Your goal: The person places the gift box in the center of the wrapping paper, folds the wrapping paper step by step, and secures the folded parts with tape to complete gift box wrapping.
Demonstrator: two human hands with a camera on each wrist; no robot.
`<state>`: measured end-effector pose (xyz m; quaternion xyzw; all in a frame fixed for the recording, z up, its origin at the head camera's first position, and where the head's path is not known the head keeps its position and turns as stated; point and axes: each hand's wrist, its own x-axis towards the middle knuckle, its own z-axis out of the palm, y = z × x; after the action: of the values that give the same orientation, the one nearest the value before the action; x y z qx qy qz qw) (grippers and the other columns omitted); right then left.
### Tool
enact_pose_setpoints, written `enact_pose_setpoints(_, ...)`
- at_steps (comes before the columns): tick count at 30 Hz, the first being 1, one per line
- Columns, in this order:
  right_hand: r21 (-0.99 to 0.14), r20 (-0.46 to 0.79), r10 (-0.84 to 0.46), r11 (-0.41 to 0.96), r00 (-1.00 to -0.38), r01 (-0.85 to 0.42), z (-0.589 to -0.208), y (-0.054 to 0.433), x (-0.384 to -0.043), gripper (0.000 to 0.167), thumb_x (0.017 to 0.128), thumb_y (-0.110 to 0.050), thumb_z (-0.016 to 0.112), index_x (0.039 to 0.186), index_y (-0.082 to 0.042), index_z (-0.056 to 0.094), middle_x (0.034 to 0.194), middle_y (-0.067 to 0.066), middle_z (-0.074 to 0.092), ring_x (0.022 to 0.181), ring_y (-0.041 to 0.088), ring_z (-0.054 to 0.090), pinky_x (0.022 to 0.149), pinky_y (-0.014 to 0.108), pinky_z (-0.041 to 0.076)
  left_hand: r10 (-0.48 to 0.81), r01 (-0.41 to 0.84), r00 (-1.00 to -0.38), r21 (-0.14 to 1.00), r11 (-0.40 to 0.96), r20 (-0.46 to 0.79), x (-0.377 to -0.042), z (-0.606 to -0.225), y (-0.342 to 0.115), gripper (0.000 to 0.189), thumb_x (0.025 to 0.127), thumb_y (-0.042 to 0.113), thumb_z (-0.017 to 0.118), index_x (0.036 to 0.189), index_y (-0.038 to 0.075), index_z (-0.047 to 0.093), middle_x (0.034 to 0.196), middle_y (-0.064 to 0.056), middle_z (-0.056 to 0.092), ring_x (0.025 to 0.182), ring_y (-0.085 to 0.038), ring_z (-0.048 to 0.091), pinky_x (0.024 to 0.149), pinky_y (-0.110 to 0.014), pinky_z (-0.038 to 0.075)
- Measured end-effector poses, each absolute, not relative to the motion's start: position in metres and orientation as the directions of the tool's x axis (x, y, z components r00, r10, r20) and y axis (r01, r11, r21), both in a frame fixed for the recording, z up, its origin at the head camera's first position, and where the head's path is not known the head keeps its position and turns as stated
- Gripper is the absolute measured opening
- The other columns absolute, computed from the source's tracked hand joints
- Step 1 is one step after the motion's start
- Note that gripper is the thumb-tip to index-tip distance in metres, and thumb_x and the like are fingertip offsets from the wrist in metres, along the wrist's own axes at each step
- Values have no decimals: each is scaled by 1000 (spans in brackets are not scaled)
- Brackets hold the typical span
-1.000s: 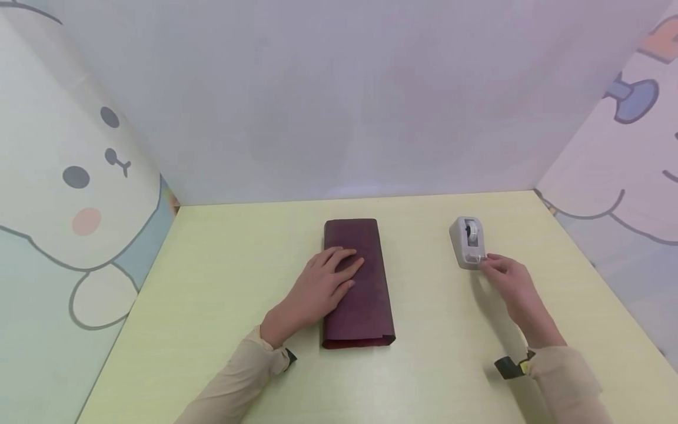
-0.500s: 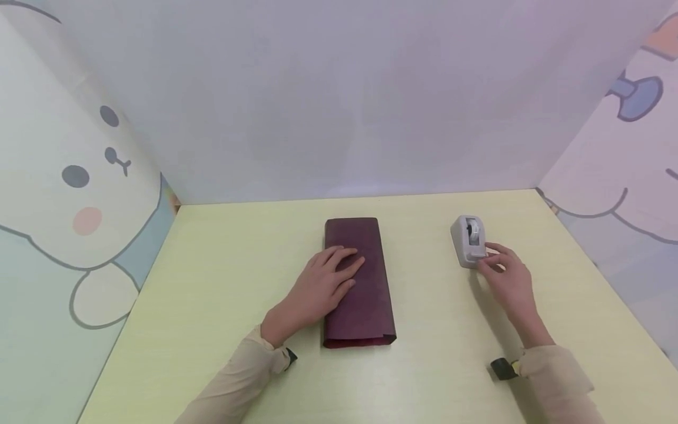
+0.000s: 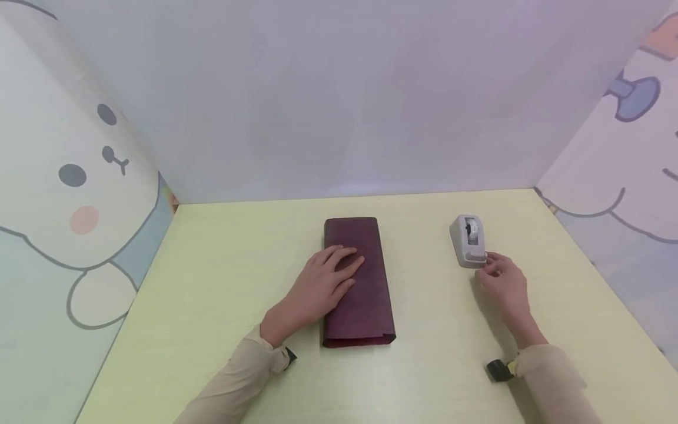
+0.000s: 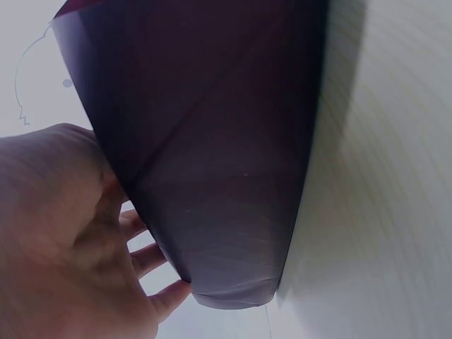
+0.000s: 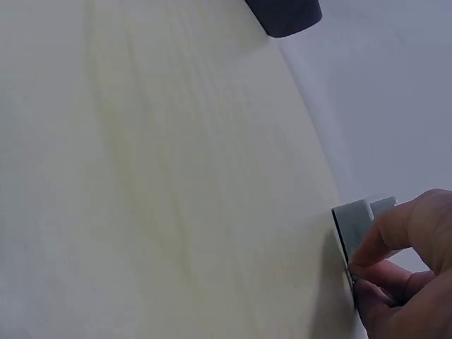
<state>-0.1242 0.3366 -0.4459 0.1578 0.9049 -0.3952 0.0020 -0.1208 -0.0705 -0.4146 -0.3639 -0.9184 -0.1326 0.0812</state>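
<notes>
Evidently, the change lies on our right: over the last half second, the thumb of the right hand point(image 3: 505, 285) has slipped slightly back toward the person, and the fingers look more gathered at the near end of the grey tape dispenser point(image 3: 458, 246). From the wrist, we see thumb and forefinger drawn together right at that end, a fingertip seemingly touching it. Whether they pinch the end of the tape is too small for us to tell. We read this as fiddly work at the cutter end; no loose strip shows, so we judge that no length is visibly free.

The left hand point(image 3: 318, 287) has not moved. Its fingers lie spread over the upper face of the maroon package point(image 3: 365, 306), pressing rather than gripping, which we take as steadying it. The package lies lengthwise near the middle of the table, its near end showing a red inside. The dispenser stands well apart from it, to the right, with its clear tape roll point(image 3: 474, 232) in place.

Beneath everything we have a pale yellow table point(image 3: 222, 265) with faint grain. A plain greyish back wall point(image 3: 349, 106) rises behind it, and cartoon animals cover the left panel point(image 3: 37, 247) and the right panel point(image 3: 609, 182). Beige sleeves point(image 3: 241, 377) reach both wrists, where small dark devices point(image 3: 498, 370) sit.
</notes>
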Motion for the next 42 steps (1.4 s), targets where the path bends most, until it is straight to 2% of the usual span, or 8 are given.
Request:
enact_pose_setpoints(6, -692, -123, 235, 676, -964, 253, -438, 338, -125, 31, 96, -12, 57, 107, 14, 69, 153, 31, 49, 141, 52, 48, 95, 35, 51, 645, 681, -730, 165, 713, 225, -120, -411, -71, 46, 109, 27, 54, 154, 17, 53, 158, -8, 48, 147, -31, 42, 119, -52, 39)
enact_pose_setpoints(9, -670, -97, 220, 707, -971, 227, -432, 336, -124, 33, 96, -16, 59, 109, 13, 71, 147, 34, 54, 136, 53, 51, 82, 28, 41, 644, 677, -734, 151, 720, 215, -120, -412, -72, 46, 109, 28, 54, 155, 18, 52, 158, -7, 48, 147, -30, 42, 119, -51, 39)
enact_pose_setpoints(15, -635, 96, 215, 765, -972, 107, -422, 319, -115, 25, 99, -17, 61, 108, 4, 72, 121, 32, 64, 106, 47, 70, 74, 25, 45, 642, 674, -737, 161, 721, 213, -120, -412, -71, 47, 110, 29, 53, 155, 19, 51, 159, -7, 47, 148, -30, 41, 120, -52, 38)
enact_pose_setpoints(23, -592, 205, 204, 805, -957, 45, -407, 297, -105, 21, 100, -16, 61, 106, 1, 71, 120, 28, 62, 87, 29, 61, 65, 29, 43, 635, 661, -750, 179, 728, 185, -120, -412, -70, 48, 110, 30, 51, 157, 20, 48, 161, -6, 46, 150, -30, 39, 122, -53, 36)
enact_pose_setpoints(28, -607, 257, 49, 786, -965, -122, -396, 278, -108, 11, 103, -12, 63, 108, -5, 69, 102, 22, 74, 85, 29, 70, 62, 22, 50, 626, 655, -755, 204, 727, 193, -120, -410, -70, 47, 110, 30, 53, 156, 20, 51, 160, -5, 47, 150, -30, 40, 122, -53, 36)
enact_pose_setpoints(32, -571, 341, -92, 770, -935, -284, -391, 259, -116, 6, 101, -6, 66, 105, -9, 69, 91, 13, 73, 72, 18, 62, 60, 23, 47, 617, 649, -760, 222, 727, 203, -119, -410, -70, 46, 109, 30, 54, 154, 20, 53, 159, -5, 48, 149, -30, 41, 122, -53, 36)
enact_pose_setpoints(38, -519, 379, -284, 723, -881, -456, -384, 235, -128, 38, 96, 2, 69, 131, -13, 63, 82, 0, 70, 59, 4, 44, 55, 24, 42, 618, 651, -759, 202, 732, 206, -120, -412, -70, 46, 110, 31, 52, 154, 21, 53, 160, -4, 47, 150, -29, 41, 122, -52, 36)
enact_pose_setpoints(42, -508, 349, -360, 703, -865, -498, -380, 220, -134, 61, 94, 0, 73, 148, -19, 52, 86, -4, 72, 69, 10, 52, 67, 30, 47, 622, 657, -752, 183, 731, 218, -121, -414, -70, 45, 110, 30, 53, 154, 22, 53, 160, -4, 48, 149, -28, 42, 121, -51, 37)
